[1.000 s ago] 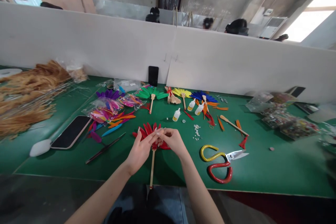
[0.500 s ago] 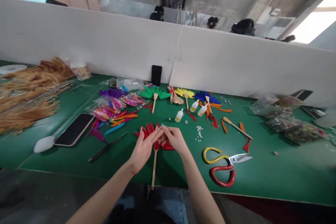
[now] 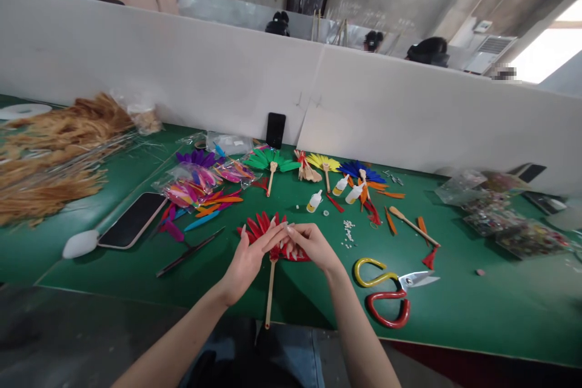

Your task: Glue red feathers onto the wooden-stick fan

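Note:
A red feather fan (image 3: 259, 227) with a wooden handle (image 3: 270, 294) lies in front of me, its handle pointing toward my body. Over its feathers, my left hand (image 3: 252, 254) has its fingers stretched out. My right hand (image 3: 311, 245) is pinched at the left fingertips; whatever sits between its fingers is too small to make out. The two hands meet at the fingertips and hide the middle of the fan. Beyond them stand small glue bottles (image 3: 314, 201), and tiny white beads (image 3: 348, 230) are scattered to the right.
Large scissors (image 3: 391, 291) lie at right, with tweezers (image 3: 191, 251) and a phone (image 3: 133, 220) at left. Green (image 3: 273, 162), yellow (image 3: 324, 163) and blue (image 3: 361, 171) fans line the back. Bagged feathers (image 3: 191, 188) and dried stalks (image 3: 54, 157) fill the left. A white partition (image 3: 227, 79) stands behind.
The whole view has shifted slightly. My right hand's pinched fingers have turned a little downward at the left fingertips; the left hand stays stretched over the fan.

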`<action>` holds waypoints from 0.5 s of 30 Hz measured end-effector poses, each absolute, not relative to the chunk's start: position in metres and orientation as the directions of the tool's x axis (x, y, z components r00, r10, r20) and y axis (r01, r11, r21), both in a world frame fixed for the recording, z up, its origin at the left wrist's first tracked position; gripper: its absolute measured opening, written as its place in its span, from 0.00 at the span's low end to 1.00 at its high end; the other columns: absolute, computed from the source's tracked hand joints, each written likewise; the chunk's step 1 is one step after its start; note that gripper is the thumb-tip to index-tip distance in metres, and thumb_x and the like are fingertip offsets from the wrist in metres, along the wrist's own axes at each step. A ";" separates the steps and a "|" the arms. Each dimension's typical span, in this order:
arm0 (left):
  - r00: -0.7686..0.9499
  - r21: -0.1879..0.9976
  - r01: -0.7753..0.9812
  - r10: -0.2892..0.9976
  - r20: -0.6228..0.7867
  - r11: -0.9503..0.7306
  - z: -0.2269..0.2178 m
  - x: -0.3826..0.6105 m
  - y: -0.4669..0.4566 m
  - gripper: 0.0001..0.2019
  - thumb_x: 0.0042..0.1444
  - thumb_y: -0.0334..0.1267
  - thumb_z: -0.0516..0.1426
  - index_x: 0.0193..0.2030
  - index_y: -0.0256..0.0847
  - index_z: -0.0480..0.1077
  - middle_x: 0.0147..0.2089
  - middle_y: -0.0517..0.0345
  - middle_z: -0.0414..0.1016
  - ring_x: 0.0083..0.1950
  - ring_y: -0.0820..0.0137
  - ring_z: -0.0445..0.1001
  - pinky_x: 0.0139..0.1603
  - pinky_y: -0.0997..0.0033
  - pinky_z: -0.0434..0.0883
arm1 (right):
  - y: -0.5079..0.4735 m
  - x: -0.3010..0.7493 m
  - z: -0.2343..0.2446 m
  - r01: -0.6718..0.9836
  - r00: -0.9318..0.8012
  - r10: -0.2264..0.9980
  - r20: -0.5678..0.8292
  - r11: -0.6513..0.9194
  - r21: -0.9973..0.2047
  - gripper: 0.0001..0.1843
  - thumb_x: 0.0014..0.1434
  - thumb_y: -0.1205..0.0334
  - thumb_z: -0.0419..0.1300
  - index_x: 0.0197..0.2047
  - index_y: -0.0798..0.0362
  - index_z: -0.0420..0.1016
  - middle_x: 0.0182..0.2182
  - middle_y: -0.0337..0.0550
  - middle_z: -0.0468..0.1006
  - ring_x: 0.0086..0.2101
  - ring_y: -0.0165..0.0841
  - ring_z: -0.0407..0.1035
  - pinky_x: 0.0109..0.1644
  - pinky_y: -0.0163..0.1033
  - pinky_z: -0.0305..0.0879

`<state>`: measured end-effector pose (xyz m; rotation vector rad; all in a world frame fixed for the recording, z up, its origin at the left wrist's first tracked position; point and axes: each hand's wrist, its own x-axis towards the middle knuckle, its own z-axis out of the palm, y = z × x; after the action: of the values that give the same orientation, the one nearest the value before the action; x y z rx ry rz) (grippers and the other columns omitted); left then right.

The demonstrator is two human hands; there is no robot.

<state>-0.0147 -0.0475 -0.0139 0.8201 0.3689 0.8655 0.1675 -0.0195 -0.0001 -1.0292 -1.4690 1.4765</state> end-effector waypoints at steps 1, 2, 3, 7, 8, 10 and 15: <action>0.621 0.739 -0.541 0.783 0.030 0.401 -0.013 -0.016 -0.048 0.35 0.63 0.60 0.34 0.66 0.40 0.57 0.71 0.59 0.45 0.72 0.63 0.29 0.69 0.62 0.28 | -0.020 0.169 0.001 0.001 -0.374 0.927 -0.012 -0.013 -1.000 0.25 0.56 0.40 0.57 0.24 0.56 0.74 0.17 0.38 0.73 0.17 0.25 0.64 0.23 0.30 0.63; 0.629 0.711 -0.560 0.777 0.030 0.426 -0.013 -0.017 -0.048 0.36 0.63 0.60 0.34 0.66 0.39 0.57 0.71 0.59 0.45 0.72 0.62 0.30 0.70 0.61 0.29 | -0.021 0.169 0.002 -0.008 -0.397 0.918 -0.015 -0.020 -1.000 0.25 0.56 0.41 0.57 0.26 0.56 0.75 0.18 0.39 0.74 0.17 0.25 0.64 0.23 0.30 0.63; 0.636 0.682 -0.577 0.771 0.032 0.449 -0.012 -0.018 -0.047 0.37 0.62 0.61 0.34 0.66 0.38 0.57 0.71 0.58 0.45 0.72 0.61 0.31 0.70 0.60 0.29 | -0.022 0.170 0.003 -0.016 -0.418 0.908 -0.021 -0.030 -0.999 0.24 0.56 0.41 0.58 0.27 0.57 0.75 0.18 0.39 0.75 0.17 0.25 0.64 0.23 0.30 0.63; 0.663 0.581 -0.624 0.747 0.040 0.523 -0.010 -0.020 -0.046 0.40 0.61 0.63 0.32 0.67 0.33 0.56 0.71 0.54 0.46 0.72 0.61 0.30 0.70 0.60 0.29 | -0.026 0.168 0.006 -0.024 -0.430 0.901 -0.060 -0.078 -0.997 0.23 0.55 0.43 0.60 0.28 0.57 0.75 0.20 0.42 0.77 0.18 0.25 0.67 0.20 0.29 0.61; 0.670 0.558 -0.632 0.741 0.047 0.537 -0.010 -0.021 -0.046 0.41 0.61 0.63 0.31 0.67 0.32 0.55 0.71 0.54 0.45 0.72 0.61 0.28 0.70 0.61 0.29 | -0.027 0.168 0.006 -0.020 -0.418 0.906 -0.068 -0.084 -0.996 0.21 0.54 0.44 0.61 0.28 0.57 0.75 0.21 0.42 0.78 0.19 0.26 0.68 0.20 0.29 0.60; 0.680 0.509 -0.654 0.730 0.072 0.560 -0.010 -0.022 -0.045 0.41 0.61 0.62 0.30 0.67 0.29 0.53 0.71 0.52 0.46 0.72 0.63 0.27 0.70 0.62 0.28 | -0.030 0.166 0.008 -0.007 -0.399 0.914 -0.075 -0.085 -0.996 0.19 0.52 0.47 0.64 0.28 0.57 0.75 0.21 0.42 0.78 0.20 0.27 0.70 0.19 0.28 0.59; 0.712 0.379 -0.677 0.690 0.125 0.630 -0.011 -0.024 -0.046 0.41 0.62 0.60 0.29 0.68 0.27 0.49 0.70 0.49 0.48 0.72 0.64 0.29 0.70 0.64 0.28 | -0.032 0.164 0.012 -0.019 -0.359 0.932 -0.045 -0.055 -0.998 0.20 0.53 0.46 0.63 0.26 0.57 0.74 0.19 0.40 0.76 0.18 0.26 0.68 0.20 0.28 0.60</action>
<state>-0.0236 -0.0460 -0.0106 0.4204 0.0331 0.7833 0.1639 -0.0319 0.0116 -1.0290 -1.4266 1.5278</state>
